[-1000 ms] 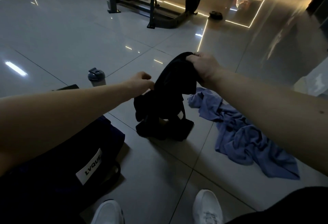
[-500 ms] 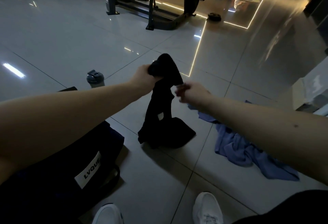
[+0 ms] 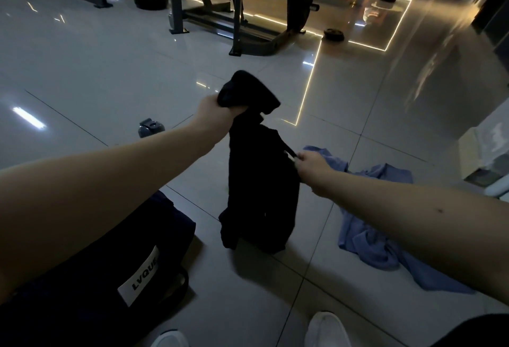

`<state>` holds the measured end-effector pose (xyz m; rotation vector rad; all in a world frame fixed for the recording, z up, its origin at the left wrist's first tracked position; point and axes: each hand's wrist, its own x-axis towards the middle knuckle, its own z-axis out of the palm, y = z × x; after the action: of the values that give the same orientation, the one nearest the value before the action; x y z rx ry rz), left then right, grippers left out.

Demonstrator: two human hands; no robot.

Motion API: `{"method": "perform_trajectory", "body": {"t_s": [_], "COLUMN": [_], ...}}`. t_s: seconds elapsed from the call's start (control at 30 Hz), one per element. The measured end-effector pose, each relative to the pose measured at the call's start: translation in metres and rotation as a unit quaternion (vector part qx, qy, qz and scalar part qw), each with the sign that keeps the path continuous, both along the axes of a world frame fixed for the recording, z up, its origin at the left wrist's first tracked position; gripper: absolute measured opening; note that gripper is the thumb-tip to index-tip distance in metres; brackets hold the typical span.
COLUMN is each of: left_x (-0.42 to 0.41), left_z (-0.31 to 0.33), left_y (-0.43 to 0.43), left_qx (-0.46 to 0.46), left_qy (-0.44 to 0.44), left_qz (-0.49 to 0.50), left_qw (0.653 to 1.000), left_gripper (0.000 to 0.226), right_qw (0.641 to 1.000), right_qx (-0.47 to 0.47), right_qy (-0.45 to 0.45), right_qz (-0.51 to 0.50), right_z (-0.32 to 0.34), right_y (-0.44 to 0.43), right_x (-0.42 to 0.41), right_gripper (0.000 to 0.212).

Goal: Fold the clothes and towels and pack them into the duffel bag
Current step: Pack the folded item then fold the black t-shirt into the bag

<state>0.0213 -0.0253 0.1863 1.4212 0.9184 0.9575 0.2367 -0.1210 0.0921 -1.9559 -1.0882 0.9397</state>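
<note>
**Straightening out the black garment (image 3: 261, 195), with the folding and packing all to come**

At the left, the dark duffel bag (image 3: 110, 278) sits on the floor beside the person's leg. Its opening is out of sight, so I cannot tell whether anything is inside. The left hand (image 3: 213, 111) is raised at the end of an outstretched arm, its fingers clamped round the bunched top of the garment. The cloth hangs straight down from it, and its lower end seems to reach the tiles. The right hand (image 3: 311, 166) is lower, just at the cloth's right side. Its fingers are pinched together on a thin edge or cord there, as if to draw it outward. Farther right, the blue towel (image 3: 371, 239) lies crumpled on the floor, with neither hand touching it. By my reckoning this is an early stage: nothing in view is folded.
</note>
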Motion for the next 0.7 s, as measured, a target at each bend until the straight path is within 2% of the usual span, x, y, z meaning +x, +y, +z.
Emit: {"method": "perform_trajectory", "body": {"t_s": [0.13,0.23,0.27,0.37,0.43,0.47,0.6,0.63,0.7], "left_x": [-0.017,-0.022,-0.023,-0.02,-0.014,-0.009,0.011,0.014,0.016], "left_z": [-0.029,-0.046,-0.05,-0.058,-0.055,-0.054,-0.046,-0.046,-0.047], "left_y": [0.007,0.012,0.013,0.017,0.012,0.009,-0.011,-0.013,-0.014], "left_qx": [0.004,-0.02,-0.032,-0.069,-0.026,0.012,0.12,0.12,0.129], "left_qy": [0.143,0.235,0.26,0.305,0.35,0.343,0.26,0.25,0.236], "left_qz": [0.031,0.002,-0.012,-0.055,-0.061,-0.074,-0.152,-0.154,-0.148], "left_qw": [0.989,0.972,0.965,0.948,0.934,0.936,0.946,0.948,0.952], "left_gripper": [0.008,0.022,0.031,0.079,0.098,0.101,0.088,0.08,0.049], "right_qw": [0.995,0.992,0.991,0.99,0.99,0.989,0.985,0.985,0.984], "right_qx": [0.081,0.115,0.122,0.139,0.14,0.139,0.138,0.133,0.124], "right_qy": [0.024,0.037,0.036,0.011,-0.014,-0.022,-0.027,-0.029,-0.039], "right_qz": [-0.054,-0.045,-0.035,0.004,0.028,0.043,0.102,0.11,0.122], "right_z": [0.021,0.034,0.039,0.049,0.053,0.055,0.055,0.055,0.056], "right_y": [0.005,0.009,0.01,0.015,0.016,0.016,0.018,0.02,0.021], "right_x": [0.009,0.009,0.006,0.001,-0.002,-0.005,-0.014,-0.016,-0.019], "right_gripper": [0.017,0.014,0.012,0.012,0.011,0.008,0.01,0.012,0.015]}}
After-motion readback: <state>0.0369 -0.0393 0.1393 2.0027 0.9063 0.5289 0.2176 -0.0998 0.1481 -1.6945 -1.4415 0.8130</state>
